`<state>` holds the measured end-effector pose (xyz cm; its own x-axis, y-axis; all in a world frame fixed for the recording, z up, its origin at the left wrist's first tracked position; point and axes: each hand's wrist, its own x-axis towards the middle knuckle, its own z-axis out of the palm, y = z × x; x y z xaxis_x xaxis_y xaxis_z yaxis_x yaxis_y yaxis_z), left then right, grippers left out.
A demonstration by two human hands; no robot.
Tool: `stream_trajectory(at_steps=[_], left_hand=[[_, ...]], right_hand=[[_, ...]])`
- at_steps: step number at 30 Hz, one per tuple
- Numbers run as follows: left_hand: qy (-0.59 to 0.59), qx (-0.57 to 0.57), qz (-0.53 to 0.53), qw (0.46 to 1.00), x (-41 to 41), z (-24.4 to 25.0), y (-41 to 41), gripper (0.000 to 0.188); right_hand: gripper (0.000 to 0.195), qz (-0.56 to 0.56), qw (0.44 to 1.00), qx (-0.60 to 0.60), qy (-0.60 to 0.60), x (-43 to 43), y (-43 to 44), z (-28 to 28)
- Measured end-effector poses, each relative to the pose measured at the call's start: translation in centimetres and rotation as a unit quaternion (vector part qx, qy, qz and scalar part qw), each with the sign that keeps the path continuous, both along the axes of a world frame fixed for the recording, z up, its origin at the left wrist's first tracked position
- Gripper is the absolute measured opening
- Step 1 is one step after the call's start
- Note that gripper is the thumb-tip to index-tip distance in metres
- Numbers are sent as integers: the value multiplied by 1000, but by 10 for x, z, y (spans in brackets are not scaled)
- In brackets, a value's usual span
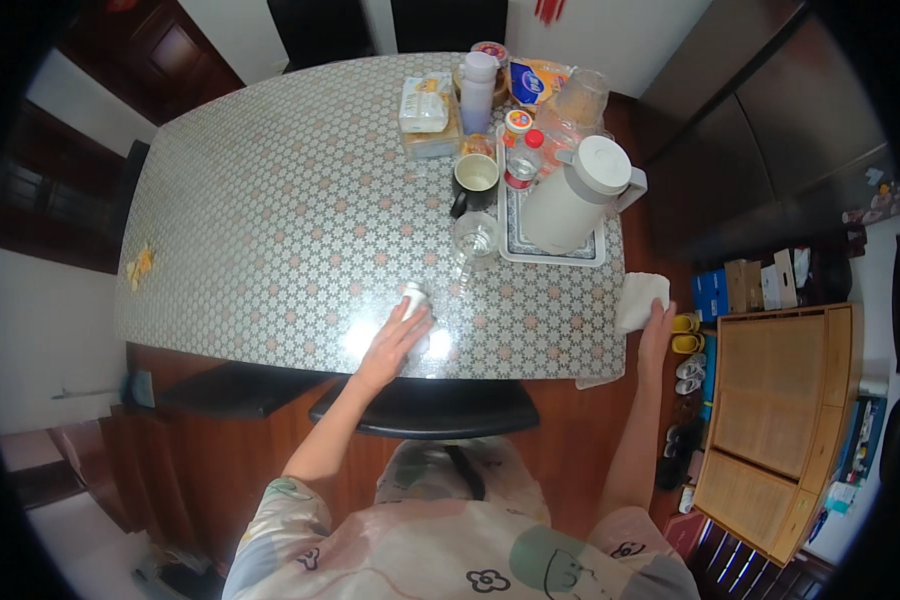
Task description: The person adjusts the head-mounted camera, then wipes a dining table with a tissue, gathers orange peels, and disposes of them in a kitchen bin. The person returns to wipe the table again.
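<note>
My left hand (394, 341) rests over the near edge of the dining table (285, 225), its fingers around a small white bottle (414, 296). Past the table's right edge, my right hand (654, 334) grips a white cloth or paper towel (641, 301), which hangs flat from the fingers. A clear glass (476, 238) stands beyond the left hand, with a black mug (475, 182) behind it. To their right, a white thermos jug (581, 195) stands on a rectangular tray (551, 259).
Yellowish scraps (141, 266) lie at the table's left end. Tissue packs (425, 101), a lavender bottle (478, 94) and a red-capped bottle (523, 161) stand at the back right. A black chair (427, 409) is tucked at the near edge; a wooden cabinet (769, 390) is at right.
</note>
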<state>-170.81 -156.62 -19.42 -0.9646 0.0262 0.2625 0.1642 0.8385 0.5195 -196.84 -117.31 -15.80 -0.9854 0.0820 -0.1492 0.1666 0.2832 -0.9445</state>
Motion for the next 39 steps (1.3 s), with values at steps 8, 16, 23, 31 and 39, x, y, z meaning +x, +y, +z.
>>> stream_trajectory(at_steps=[8, 16, 23, 31, 39], left_hand=[[-82, 65, 148, 983, 9, -27, 28, 72], [-26, 109, 198, 974, 17, 8, 28, 66], [44, 199, 264, 943, 24, 26, 28, 57], [47, 252, 253, 933, 50, 25, 9, 50], [34, 332, 296, 895, 89, 1, -19, 38]], right_hand=[[47, 127, 981, 144, 34, 33, -36, -84], [54, 46, 922, 369, 106, 46, -14, -101], [91, 23, 960, 264, 88, 55, -49, -102], [51, 83, 950, 299, 35, 43, -45, -65], [27, 187, 928, 245, 208, 88, -109, -33]])
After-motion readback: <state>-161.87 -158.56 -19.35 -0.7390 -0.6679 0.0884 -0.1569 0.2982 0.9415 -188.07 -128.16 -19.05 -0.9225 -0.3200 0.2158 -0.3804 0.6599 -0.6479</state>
